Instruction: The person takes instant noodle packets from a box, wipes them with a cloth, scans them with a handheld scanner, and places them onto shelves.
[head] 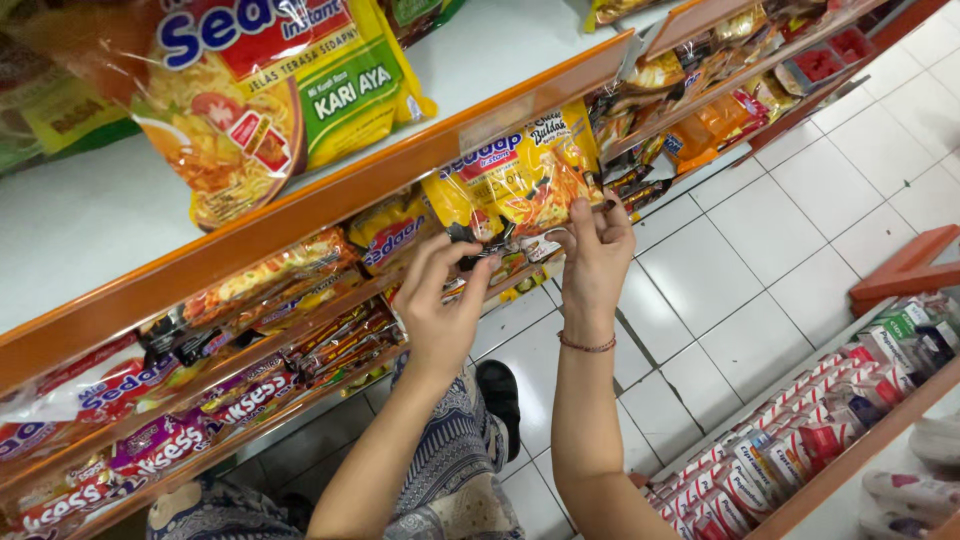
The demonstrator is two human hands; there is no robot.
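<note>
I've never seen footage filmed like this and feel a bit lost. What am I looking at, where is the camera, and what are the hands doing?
The camera sits on a person's head and looks down, so the two bare arms rising from the bottom are that person's own. They stand in a shop aisle with a white tiled floor. The right hand, with a thin bracelet at the wrist, pinches the lower edge of a yellow instant-noodle packet at an orange-edged shelf. The left hand reaches in just beside it, its fingers at the packets there. More noodle packets fill the shelves, and small boxes line a rack at the lower right.
</note>
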